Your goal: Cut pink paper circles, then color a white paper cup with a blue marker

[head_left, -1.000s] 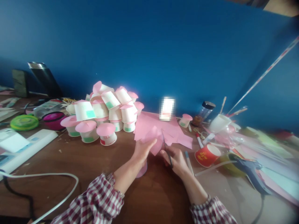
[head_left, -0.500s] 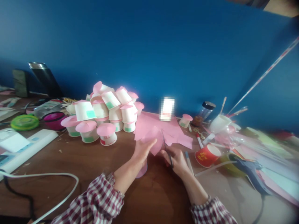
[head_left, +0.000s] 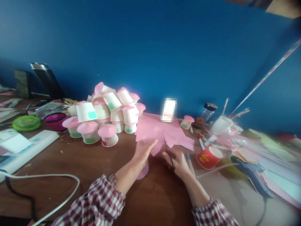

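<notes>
Brown wooden table (head_left: 82,160) against a blue wall: paper and scissors in hand.
Midway along the table, left hand (head_left: 142,152) fingers pinch a thin pink paper piece (head_left: 154,142); right hand (head_left: 179,161) fingers grip dark-handled metal scissors (head_left: 168,152), blades touching the paper's edge. Risk: blades sit close to the left thumb, and the flimsy paper may buckle and tear.

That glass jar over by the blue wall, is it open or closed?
Closed. A black lid sits on top of the glass jar, covering its mouth. Something brownish shows in the lower part of the jar.
</notes>
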